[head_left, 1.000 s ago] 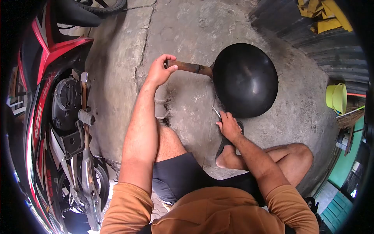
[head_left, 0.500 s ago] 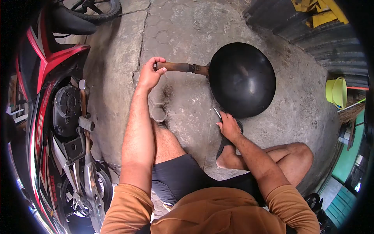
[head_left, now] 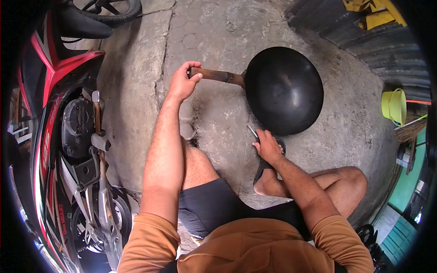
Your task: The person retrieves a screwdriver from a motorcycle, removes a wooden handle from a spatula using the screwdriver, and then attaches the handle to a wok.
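Observation:
A large black wok (head_left: pixel 284 91) is held over the concrete floor, its smooth rounded side facing up. From its left edge runs a brown wooden handle (head_left: pixel 214 74). My left hand (head_left: pixel 184 82) is closed around the far end of that handle. Close to the wok's lower edge, my right hand (head_left: pixel 269 146) grips a thin tool with a silver metal tip (head_left: pixel 252 131); the rest of the tool is hidden under my fingers. The tip points up and left, a little apart from the wok. Beneath my right hand is my sandalled foot (head_left: pixel 264 179).
A red and black motorcycle (head_left: pixel 68 132) stands along the left side, with a wheel (head_left: pixel 111 13) at the top left. At the right are a yellow-green bucket (head_left: pixel 393 107), broom bristles (head_left: pixel 409 129) and a corrugated metal sheet (head_left: pixel 364 50). Cracked concrete (head_left: pixel 218 27) covers the floor.
My left hand has shifted slightly right and turned the handle, which now slopes down toward the wok. The wok has moved slightly up and right. My right hand is nearly unmoved.

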### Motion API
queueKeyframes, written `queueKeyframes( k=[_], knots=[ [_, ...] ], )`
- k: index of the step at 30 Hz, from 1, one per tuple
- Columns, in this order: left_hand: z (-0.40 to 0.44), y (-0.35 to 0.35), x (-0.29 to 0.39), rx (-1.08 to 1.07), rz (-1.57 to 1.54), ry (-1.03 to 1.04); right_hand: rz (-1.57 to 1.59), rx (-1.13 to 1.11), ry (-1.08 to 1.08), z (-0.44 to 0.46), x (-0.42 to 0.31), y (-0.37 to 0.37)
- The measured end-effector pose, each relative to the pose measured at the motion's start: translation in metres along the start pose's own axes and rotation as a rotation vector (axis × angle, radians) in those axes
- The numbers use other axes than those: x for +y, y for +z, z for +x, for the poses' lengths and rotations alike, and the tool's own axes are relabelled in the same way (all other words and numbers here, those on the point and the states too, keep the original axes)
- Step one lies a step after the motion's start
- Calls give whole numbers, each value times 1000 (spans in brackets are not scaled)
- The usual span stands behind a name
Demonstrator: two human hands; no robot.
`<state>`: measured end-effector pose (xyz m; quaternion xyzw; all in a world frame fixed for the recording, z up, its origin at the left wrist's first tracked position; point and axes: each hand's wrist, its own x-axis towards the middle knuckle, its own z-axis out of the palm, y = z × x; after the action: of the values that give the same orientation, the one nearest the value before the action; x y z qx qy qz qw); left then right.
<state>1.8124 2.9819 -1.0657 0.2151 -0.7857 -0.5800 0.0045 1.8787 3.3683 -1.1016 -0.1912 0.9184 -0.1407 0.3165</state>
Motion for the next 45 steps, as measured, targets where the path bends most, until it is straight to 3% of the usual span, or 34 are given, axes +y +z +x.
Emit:
queueKeyframes(
  k=[15,20,27,30,32,35,38,45],
  knots=[
    [6,2,-5,13,-122,-74,62,28,-115,-1,-3,14],
    [7,2,-4,19,-61,-68,97,-115,-298,-10,-24,31],
    [-3,4,5,13,5,-82,-45,-194,-331,-12,-26,61],
    [-7,12,8,-10,-9,-93,-50,-141,-371,13,-24,72],
    [-7,16,6,-17,-9,-98,107,154,-313,38,-43,68],
    [-8,21,5,31,-52,-83,93,220,-328,72,-62,65],
    [-10,21,8,37,-29,-82,-47,83,-259,91,-75,66],
    [-7,23,-3,33,-10,-38,-254,74,-247,92,-78,72]
  ],
)
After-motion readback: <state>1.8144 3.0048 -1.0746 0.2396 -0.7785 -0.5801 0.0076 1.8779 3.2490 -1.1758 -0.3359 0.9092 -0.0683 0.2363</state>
